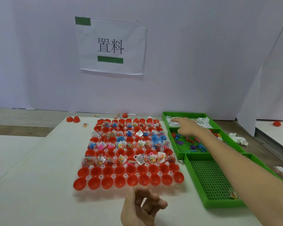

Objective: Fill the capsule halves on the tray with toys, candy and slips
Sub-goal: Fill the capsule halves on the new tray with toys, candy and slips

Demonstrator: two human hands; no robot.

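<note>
Both hands are seen from above, and neither is shown whole. Of the left hand point(142, 207) the wrist is cut off by the lower edge; it is held just before the near edge of the tray point(82, 192), palm turned inward, fingers loosely curled and spread, and nothing is seen in it. The right hand point(185, 127) is stretched far forward on a straight bare arm, which enters from the lower right corner and crosses over the green bins. Its fingers are laid flat, pointing left, on the white slips point(201, 122) in the far bin point(186, 114). Whether a slip is already pinched cannot be told, because the fingertips are blurred and the underside is hidden.

The capsule halves point(131, 170) stand in rows on the clear tray in the middle of the white bench point(31, 185). The two nearest rows are seen empty. Further rows are partly filled with candy bags point(100, 160), small toys point(101, 146) and folded slips, but the contents of the far rows are too small to be made out one by one. A few blue halves point(155, 139) are mixed among the red ones.

The middle bin point(176, 145), with coloured toys, is partly covered by the arm. The near bin point(195, 181) is mostly bare; its right part is hidden by the arm. Some loose red halves point(73, 119) lie at the far left of the bench.
</note>
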